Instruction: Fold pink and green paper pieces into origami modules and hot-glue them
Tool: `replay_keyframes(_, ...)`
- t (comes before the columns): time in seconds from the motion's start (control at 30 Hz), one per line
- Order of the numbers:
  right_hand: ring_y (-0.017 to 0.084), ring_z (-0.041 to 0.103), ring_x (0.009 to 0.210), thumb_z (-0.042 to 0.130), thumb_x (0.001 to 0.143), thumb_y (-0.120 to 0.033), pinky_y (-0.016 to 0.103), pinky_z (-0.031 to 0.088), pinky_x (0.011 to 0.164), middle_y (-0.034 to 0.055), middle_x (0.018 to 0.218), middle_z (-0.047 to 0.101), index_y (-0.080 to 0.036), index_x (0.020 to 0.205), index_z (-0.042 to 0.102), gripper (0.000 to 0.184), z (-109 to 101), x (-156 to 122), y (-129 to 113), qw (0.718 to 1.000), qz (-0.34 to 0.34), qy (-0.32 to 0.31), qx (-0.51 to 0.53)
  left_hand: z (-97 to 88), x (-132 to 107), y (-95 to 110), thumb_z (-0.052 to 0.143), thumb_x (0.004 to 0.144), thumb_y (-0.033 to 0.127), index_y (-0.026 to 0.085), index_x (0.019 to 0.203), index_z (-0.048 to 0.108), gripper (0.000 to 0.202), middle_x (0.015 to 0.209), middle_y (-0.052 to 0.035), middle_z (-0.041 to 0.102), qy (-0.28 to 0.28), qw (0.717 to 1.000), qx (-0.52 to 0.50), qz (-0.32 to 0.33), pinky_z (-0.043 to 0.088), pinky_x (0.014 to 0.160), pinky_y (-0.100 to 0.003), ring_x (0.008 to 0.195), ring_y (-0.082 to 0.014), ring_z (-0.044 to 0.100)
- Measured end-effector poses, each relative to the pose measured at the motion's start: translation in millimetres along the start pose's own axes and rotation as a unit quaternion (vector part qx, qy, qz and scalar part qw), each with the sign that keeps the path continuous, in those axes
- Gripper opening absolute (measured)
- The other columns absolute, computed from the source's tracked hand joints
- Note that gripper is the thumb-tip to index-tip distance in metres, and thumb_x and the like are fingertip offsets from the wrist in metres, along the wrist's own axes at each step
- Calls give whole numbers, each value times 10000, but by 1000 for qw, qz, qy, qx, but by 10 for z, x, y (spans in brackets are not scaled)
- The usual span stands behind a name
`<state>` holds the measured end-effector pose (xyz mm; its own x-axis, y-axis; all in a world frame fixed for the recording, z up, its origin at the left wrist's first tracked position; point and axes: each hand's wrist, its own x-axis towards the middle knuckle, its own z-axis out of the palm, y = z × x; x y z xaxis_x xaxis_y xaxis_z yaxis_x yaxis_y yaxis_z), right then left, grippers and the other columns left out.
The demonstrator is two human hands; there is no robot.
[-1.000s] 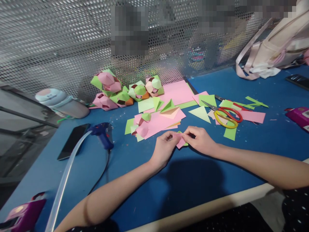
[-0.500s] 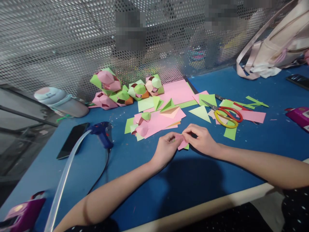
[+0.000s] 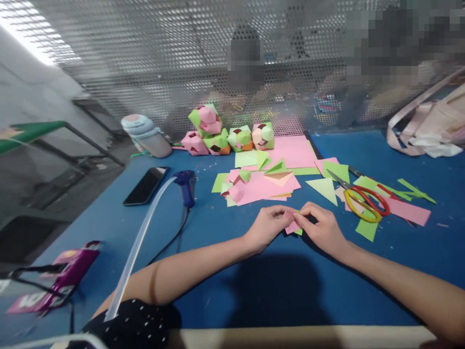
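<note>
Between my two hands is a small piece of folded paper [image 3: 291,227], pink with some green showing at its edge. My left hand [image 3: 269,227] pinches it from the left, thumb on top. My right hand [image 3: 322,229] has its thumb and fingertips closed on the paper's right upper edge. Just beyond my hands lie pink sheets [image 3: 267,186] with folded pink and green pieces [image 3: 238,184] on them. Scissors [image 3: 359,196] with red and yellow handles rest to the right on paper scraps, near a pale green triangle [image 3: 324,190].
Folded paper balls [image 3: 207,127] are stacked by the mesh screen, next to a pale blue bottle [image 3: 147,136]. On the left are a phone [image 3: 146,186], a blue glue gun [image 3: 186,188] with a long glue stick and cord, and a purple pouch [image 3: 67,276]. A bag [image 3: 436,118] stands at right.
The view has swung left, so everything on the table appears farther right. Both hands keep their pinch on the folded paper, with only slight finger movement.
</note>
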<state>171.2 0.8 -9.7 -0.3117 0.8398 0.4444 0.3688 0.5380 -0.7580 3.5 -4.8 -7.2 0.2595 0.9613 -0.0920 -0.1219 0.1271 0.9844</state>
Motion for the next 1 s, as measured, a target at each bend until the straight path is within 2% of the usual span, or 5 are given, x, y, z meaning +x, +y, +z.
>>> replay_keyframes(0.33, 146, 506, 630, 541, 890, -291, 287, 398, 618, -9, 667, 525, -213, 669, 519, 235, 4, -9, -26, 998, 45, -38, 4, -29, -43, -9, 583, 772, 312, 136, 751, 631, 184, 587, -2, 609, -4, 997, 71, 28, 451, 528, -231, 546, -137, 596)
replay_keyframes(0.6, 148, 489, 613, 555, 880, -320, 287, 389, 605, -12, 667, 516, -220, 674, 513, 234, 11, 26, -74, 998, 30, -55, -19, -57, -55, 34, 555, 715, 210, 128, 728, 630, 112, 543, 23, 553, 13, 991, 122, 62, 356, 436, -188, 471, -92, 493)
replay_keyframes(0.83, 183, 584, 722, 471, 910, -375, 302, 457, 674, 28, 753, 610, -219, 805, 617, 239, -120, 521, -321, 995, 5, -103, -13, -148, -223, 286, 538, 660, 104, 123, 728, 651, 133, 577, 11, 569, 35, 984, 147, 95, 356, 453, -177, 508, -88, 494)
replay_keyframes(0.9, 174, 594, 728, 462, 910, -397, 297, 476, 687, 29, 764, 620, -207, 865, 626, 255, 36, 786, -421, 997, 10, -77, 9, -156, -370, 350, 548, 659, 98, 124, 739, 665, 144, 583, 11, 573, 36, 983, 149, 102, 360, 465, -176, 525, -90, 499)
replay_keyframes(1.0, 163, 617, 790, 526, 862, -396, 305, 494, 742, 49, 916, 646, -186, 953, 590, 237, 602, 1141, -563, 989, -8, -143, 47, -136, -645, 383, 544, 660, 85, 130, 772, 697, 195, 591, 10, 595, 5, 979, 173, 109, 375, 489, -179, 540, -92, 509)
